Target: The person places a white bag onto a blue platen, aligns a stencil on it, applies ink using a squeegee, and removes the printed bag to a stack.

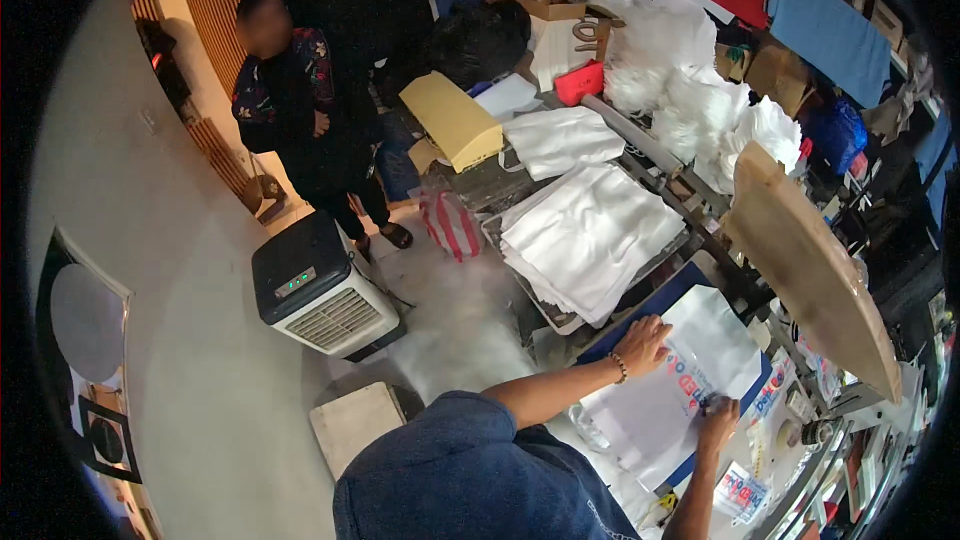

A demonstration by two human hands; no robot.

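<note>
A white fabric piece (pixel 715 330) lies on a dark blue board (pixel 612 342) in front of me, with a paler sheet (pixel 645 425) over its near part. Red and blue print shows around the middle. My left hand (pixel 642 346), a beaded bracelet at its wrist, rests with fingers stretched out on the fabric's left edge. On the right side of the sheet, my right hand (pixel 718 423) is closed, its fingers curled around something small and dark beside the print. I cannot make out what that is.
White fabric pieces (pixel 595 235) are stacked on a tray beyond the board. A large curved tan panel (pixel 805 265) rises at the right. An air cooler (pixel 325 285) and a pale box (pixel 358 428) stand left, with another person (pixel 300 120) farther back.
</note>
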